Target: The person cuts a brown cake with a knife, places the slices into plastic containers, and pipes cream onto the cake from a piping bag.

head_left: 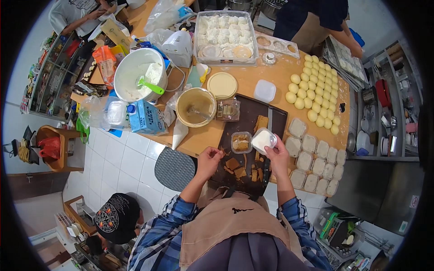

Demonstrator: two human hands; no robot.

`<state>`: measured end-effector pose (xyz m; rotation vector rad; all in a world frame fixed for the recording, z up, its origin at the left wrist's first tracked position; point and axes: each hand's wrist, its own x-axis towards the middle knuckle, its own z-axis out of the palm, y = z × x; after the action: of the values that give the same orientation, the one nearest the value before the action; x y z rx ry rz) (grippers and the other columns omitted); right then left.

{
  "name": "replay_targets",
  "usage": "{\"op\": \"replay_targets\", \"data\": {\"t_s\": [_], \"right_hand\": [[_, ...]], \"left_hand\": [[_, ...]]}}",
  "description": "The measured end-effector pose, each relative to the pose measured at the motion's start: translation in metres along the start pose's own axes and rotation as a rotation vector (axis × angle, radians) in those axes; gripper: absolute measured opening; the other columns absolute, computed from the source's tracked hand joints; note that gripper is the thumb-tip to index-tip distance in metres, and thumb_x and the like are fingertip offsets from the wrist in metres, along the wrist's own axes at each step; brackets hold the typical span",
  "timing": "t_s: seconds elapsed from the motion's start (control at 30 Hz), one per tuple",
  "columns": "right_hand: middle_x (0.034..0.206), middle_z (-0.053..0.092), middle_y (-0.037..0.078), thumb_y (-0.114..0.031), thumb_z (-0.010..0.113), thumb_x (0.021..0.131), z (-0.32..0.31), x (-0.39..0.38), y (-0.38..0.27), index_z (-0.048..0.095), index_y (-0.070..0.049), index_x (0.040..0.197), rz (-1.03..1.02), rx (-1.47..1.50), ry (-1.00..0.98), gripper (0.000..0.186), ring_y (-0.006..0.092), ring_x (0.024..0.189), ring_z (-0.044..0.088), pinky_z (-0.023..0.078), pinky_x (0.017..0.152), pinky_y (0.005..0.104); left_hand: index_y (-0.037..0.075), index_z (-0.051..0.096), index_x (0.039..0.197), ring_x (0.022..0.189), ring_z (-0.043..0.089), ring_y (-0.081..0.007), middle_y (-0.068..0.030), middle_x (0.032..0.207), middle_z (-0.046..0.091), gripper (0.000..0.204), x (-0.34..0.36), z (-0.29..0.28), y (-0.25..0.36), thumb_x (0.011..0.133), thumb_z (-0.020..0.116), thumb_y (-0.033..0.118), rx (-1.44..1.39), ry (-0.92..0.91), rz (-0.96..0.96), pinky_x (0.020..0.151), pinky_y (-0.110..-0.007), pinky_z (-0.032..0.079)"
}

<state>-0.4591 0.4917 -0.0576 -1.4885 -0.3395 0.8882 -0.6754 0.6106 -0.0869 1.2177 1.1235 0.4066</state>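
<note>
One tub (261, 140) pinched in the right hand (279, 157), prolly light and flexy so rim-grip it, left hand (208, 162) bunched up.

Dark-shirted co-worker (296, 16) partly beyond the upper edge, palm of the left hand (209, 162) hidden

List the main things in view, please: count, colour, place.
baking tray: one, dark, centre
cake pieces: several, brown, on tray
filled container: one, clear, on tray
held container: one, whitish, over tray
dough balls: dozens, pale yellow, right
squarish items: over ten, greyish, right
large bowl: one, white, left
spatula: one, green, in bowl
carton: one, blue, left
stool: one, grey, left floor
other people: three, white or dark clothing, around room
sleeves: two, blue plaid, bottom
left fingers: one hand, bare, by tray
right fingers: one hand, bare, on held container
</note>
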Motion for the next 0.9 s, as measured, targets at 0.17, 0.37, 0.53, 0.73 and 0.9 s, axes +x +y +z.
{"op": "replay_targets", "data": {"t_s": [0.17,0.37,0.53,0.73,0.9], "right_hand": [[0.118,0.054,0.012,0.002,0.061,0.08,-0.001,-0.003,0.005,0.038,0.004,0.131,-0.008,0.031,0.01,0.056,0.0179,0.104,0.054,0.045,0.087,0.0294],[0.117,0.053,0.013,0.002,0.062,0.08,0.01,-0.007,-0.001,0.037,0.004,0.132,0.047,-0.015,-0.013,0.058,0.0188,0.103,0.055,0.047,0.086,0.0298],[0.116,0.054,0.013,0.001,0.063,0.079,0.015,-0.007,0.005,0.037,0.003,0.132,0.013,0.003,-0.057,0.058,0.0185,0.101,0.056,0.049,0.083,0.0293],[0.115,0.054,0.014,0.002,0.063,0.08,0.017,-0.009,0.008,0.037,0.003,0.132,0.041,-0.018,-0.057,0.058,0.0185,0.1,0.056,0.05,0.081,0.0295],[0.115,0.054,0.014,0.002,0.062,0.08,0.013,-0.011,0.005,0.037,0.004,0.132,0.014,-0.031,-0.046,0.057,0.0188,0.1,0.056,0.05,0.082,0.0294]], "left_hand": [[0.0,0.056,0.09,0.077,0.058,-0.0108,-0.0063,0.084,0.062,0.014,0.0,0.001,0.003,0.087,0.058,0.014,-0.005,-0.016,-0.011,0.069,-0.024,0.047],[-0.001,0.058,0.084,0.067,0.056,-0.0086,-0.004,0.074,0.063,0.012,0.0,0.001,0.001,0.083,0.06,0.011,-0.055,0.042,0.012,0.062,-0.022,0.045],[0.001,0.056,0.089,0.074,0.057,-0.0099,-0.006,0.081,0.062,0.013,0.001,-0.003,-0.003,0.087,0.058,0.013,0.006,0.017,0.009,0.067,-0.022,0.046],[0.001,0.056,0.089,0.074,0.058,-0.0103,-0.0065,0.082,0.063,0.013,-0.001,-0.006,-0.005,0.086,0.059,0.013,-0.005,0.023,0.005,0.067,-0.022,0.047],[0.0,0.056,0.089,0.074,0.058,-0.0106,-0.0067,0.082,0.063,0.012,-0.003,-0.005,-0.002,0.086,0.059,0.011,-0.021,0.016,0.004,0.067,-0.023,0.047]]}}
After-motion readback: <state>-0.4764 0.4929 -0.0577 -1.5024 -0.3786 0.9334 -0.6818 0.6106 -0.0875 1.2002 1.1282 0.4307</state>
